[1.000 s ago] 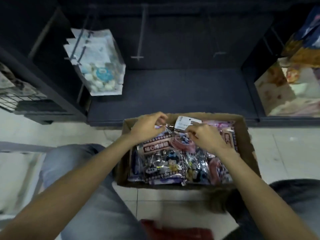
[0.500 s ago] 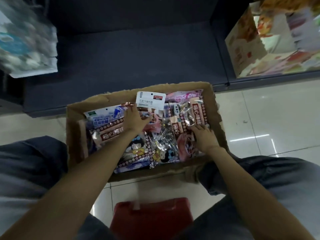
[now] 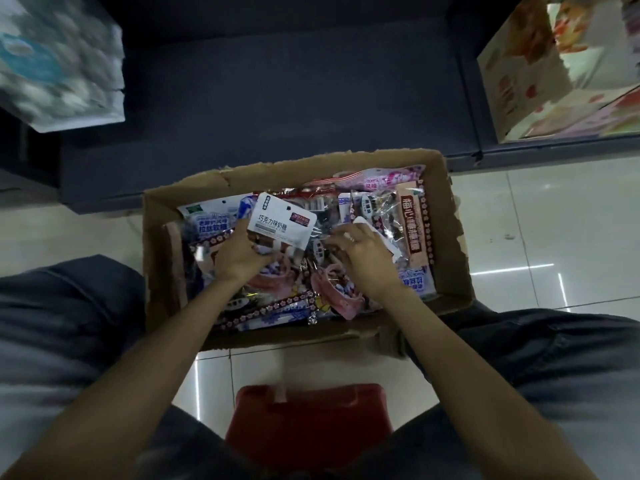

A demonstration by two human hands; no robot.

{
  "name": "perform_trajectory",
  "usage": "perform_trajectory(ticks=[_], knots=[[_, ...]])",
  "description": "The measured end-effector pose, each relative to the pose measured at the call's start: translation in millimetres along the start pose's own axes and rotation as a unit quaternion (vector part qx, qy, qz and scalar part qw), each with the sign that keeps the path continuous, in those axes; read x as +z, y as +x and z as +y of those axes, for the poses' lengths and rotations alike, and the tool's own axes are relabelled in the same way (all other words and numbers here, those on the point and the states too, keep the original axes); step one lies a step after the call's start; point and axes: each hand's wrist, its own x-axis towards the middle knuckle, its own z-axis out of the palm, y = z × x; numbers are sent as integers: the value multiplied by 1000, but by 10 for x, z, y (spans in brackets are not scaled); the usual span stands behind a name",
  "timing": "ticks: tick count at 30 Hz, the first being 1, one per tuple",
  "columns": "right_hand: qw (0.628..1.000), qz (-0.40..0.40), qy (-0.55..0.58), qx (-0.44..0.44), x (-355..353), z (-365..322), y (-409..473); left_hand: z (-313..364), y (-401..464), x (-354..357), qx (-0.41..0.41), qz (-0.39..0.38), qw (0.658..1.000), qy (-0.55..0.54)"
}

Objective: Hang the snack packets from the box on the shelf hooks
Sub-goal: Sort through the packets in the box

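An open cardboard box point(image 3: 450, 216) sits on the floor between my knees, filled with several snack packets. My left hand point(image 3: 239, 256) grips a packet with a white header card point(image 3: 282, 221), lifted above the pile. My right hand point(image 3: 360, 252) reaches into the middle of the box with fingers curled on a clear packet with a white header point(image 3: 372, 230). A tall packet with a brown label point(image 3: 414, 230) lies along the box's right side. No hooks show in this view.
A dark shelf base point(image 3: 277, 98) runs behind the box. Hanging white packets point(image 3: 59, 64) are blurred at the top left. A printed carton point(image 3: 540, 74) stands at the top right. A red stool point(image 3: 308, 424) sits under me on the tiled floor.
The view has tilted down from the shelf to the box. My left hand has lifted the white-header packet higher. My right hand has moved from the box's right side toward the middle.
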Motion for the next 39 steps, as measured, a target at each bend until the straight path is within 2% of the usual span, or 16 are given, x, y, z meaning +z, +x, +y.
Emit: perform_trajectory(ticks=[2,4,6,8,11,14,15,17,20,21,25,27,29,32,36,39], knots=[[986,-6,-3,168,11,89,0,-32,3,-64,-22,16,1000,10],[935,-62,38,347,-19,177,-16,0,69,-75,-46,30,998,-20],[884,-86,124,443,-9,228,-47,73,157,-56,-55,44,996,-53],[851,-66,181,488,25,269,-77,173,241,-23,-54,44,997,-45],[811,21,246,530,18,320,-110,277,299,-11,-36,5,999,-12],[740,121,416,515,-99,199,-166,251,274,-30,-12,-10,998,-61],[743,138,433,491,-155,115,-188,236,219,-55,-8,-10,996,-92],[777,152,426,437,-261,-70,-220,211,87,-122,-5,-8,990,-142],[784,160,472,370,-438,-338,-224,146,-176,-313,24,2,979,-202],[796,158,468,349,-504,-434,-210,130,-267,-402,35,19,975,-219],[905,144,358,179,-934,-913,-72,236,-684,-916,104,104,950,-277],[935,123,313,111,-1201,-1159,46,337,-858,-1208,145,146,935,-290],[945,160,274,78,-1478,-1418,191,464,-996,-1545,180,183,920,-297],[923,233,297,72,-1893,-1856,435,698,-1178,-2091,224,234,896,-302],[933,216,288,-19,-2342,-2433,770,970,-1357,-2763,290,292,857,-311],[935,205,277,-80,-2651,-2790,1027,1172,-1392,-3185,324,308,824,-348]])
